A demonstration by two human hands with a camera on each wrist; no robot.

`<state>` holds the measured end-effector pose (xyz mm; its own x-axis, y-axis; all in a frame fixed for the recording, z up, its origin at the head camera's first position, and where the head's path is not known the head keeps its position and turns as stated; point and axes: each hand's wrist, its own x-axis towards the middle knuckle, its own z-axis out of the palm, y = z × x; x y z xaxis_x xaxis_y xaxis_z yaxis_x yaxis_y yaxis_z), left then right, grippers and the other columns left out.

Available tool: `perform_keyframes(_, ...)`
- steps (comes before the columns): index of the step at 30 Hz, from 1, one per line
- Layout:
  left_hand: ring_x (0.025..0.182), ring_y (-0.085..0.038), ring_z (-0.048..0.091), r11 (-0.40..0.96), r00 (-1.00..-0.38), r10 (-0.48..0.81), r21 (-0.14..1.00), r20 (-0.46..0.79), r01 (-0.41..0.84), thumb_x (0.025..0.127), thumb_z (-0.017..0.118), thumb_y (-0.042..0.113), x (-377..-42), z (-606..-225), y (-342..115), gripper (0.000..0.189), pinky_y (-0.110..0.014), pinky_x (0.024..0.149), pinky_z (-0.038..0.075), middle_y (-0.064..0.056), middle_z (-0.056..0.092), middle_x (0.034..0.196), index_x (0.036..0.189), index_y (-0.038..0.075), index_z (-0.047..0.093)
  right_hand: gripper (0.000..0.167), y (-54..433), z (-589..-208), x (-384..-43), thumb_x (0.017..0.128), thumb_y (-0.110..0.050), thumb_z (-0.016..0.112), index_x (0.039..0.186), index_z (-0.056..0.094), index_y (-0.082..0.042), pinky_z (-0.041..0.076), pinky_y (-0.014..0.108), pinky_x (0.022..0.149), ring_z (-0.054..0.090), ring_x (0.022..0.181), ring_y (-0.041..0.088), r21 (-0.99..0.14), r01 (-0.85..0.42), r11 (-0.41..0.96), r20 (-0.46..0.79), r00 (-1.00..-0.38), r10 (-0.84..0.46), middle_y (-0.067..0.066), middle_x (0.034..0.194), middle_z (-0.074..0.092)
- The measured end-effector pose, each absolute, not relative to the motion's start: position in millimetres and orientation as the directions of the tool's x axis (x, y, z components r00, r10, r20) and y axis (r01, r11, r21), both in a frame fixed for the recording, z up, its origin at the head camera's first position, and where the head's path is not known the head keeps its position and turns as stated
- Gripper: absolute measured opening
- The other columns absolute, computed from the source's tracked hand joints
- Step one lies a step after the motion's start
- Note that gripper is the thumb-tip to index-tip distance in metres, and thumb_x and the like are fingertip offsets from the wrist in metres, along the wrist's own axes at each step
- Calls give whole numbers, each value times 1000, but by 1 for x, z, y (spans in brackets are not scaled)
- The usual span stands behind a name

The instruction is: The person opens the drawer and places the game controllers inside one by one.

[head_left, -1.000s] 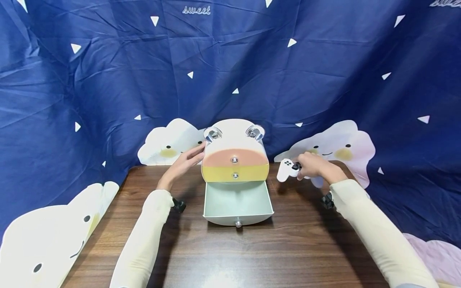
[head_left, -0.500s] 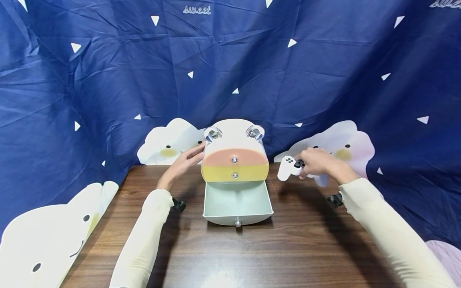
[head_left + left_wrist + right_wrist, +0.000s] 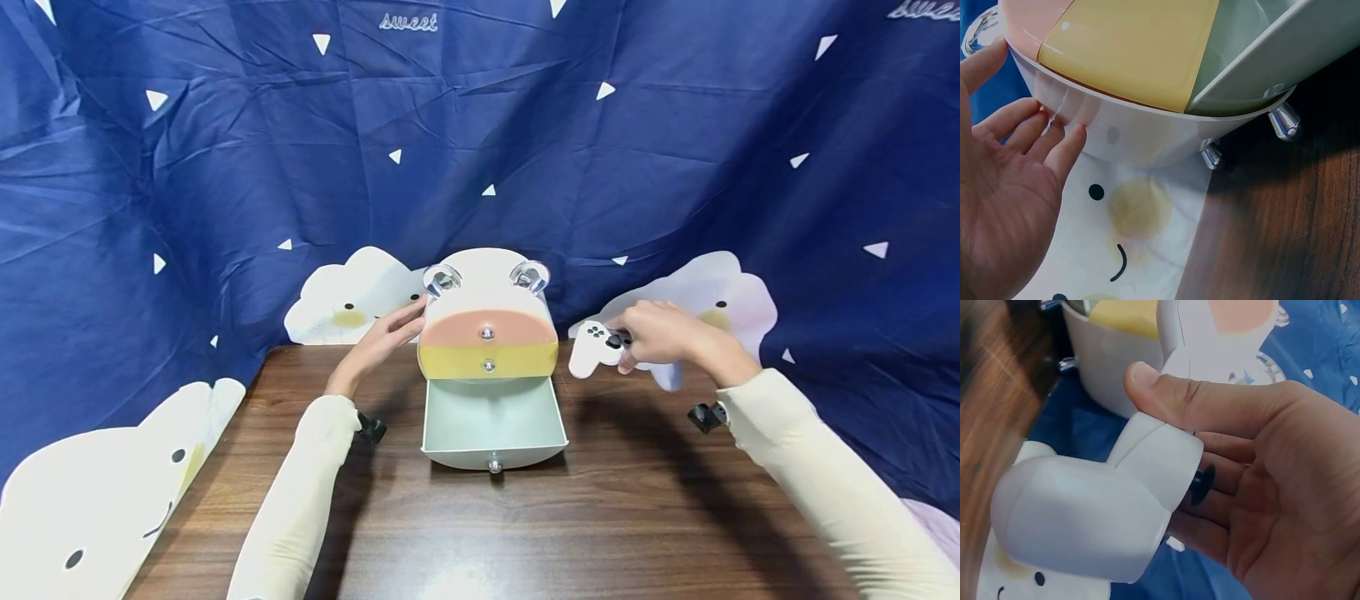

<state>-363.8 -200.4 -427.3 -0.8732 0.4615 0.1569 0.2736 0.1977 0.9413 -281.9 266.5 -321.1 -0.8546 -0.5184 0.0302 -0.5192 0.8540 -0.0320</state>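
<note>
A small rounded drawer box (image 3: 489, 287) with orange and yellow drawer fronts stands at the back middle of the table. Its pale green bottom drawer (image 3: 493, 458) is pulled out, with nothing inside. My left hand (image 3: 384, 343) rests its fingertips against the box's left side, fingers extended; the left wrist view shows these fingers (image 3: 1063, 150) at the white wall. To the right of the box, my right hand (image 3: 660, 337) grips a white game controller (image 3: 588, 354) by its middle, above the table. In the right wrist view the thumb lies over the controller (image 3: 1079, 519).
The brown wooden table (image 3: 480, 533) carries the box. Behind it hangs a dark blue cloth (image 3: 480, 125) printed with white triangles and smiling clouds. Two chrome rings (image 3: 530, 276) stick up from the box top, and small round knobs (image 3: 489, 366) sit on the drawer fronts.
My right hand has risen slightly with the controller, and the right forearm has swung outward to the right. The left hand and the drawer box have stayed in place.
</note>
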Motion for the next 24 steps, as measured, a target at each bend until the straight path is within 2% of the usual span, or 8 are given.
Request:
perform_keyframes(5,163,-24,29,200,-869,466,937,166,286,112,56,32,-361,-426,-201,60,-46,131,31,-2,33,175,168,19,36,62,256,-311,-273,65,-32,97,123,81,-20,56,51,68,64,73,15,-15,-548,836,44,-836,-547,-7,83,73)
perform_keyframes(10,164,-26,28,197,-868,469,937,167,287,112,57,32,-361,-425,-202,61,-47,131,31,-3,31,176,168,19,35,56,243,-301,-264,64,-32,98,118,82,-26,53,45,65,57,69,12,-28,-581,813,48,-814,-579,-13,73,64)
perform_keyframes(18,163,-21,30,231,-872,456,924,175,306,111,58,37,-362,-426,-203,61,-46,131,31,2,34,175,167,23,38,32,222,-290,-258,65,-32,96,87,72,-31,41,33,56,48,59,11,-19,-650,760,37,-760,-649,-14,62,50)
perform_keyframes(24,162,-17,31,226,-871,460,926,171,302,111,59,40,-362,-427,-202,61,-43,131,32,5,36,174,166,25,39,31,206,-285,-256,66,-32,96,83,70,-29,40,33,53,49,57,10,-14,-671,741,14,-741,-671,-13,61,51)
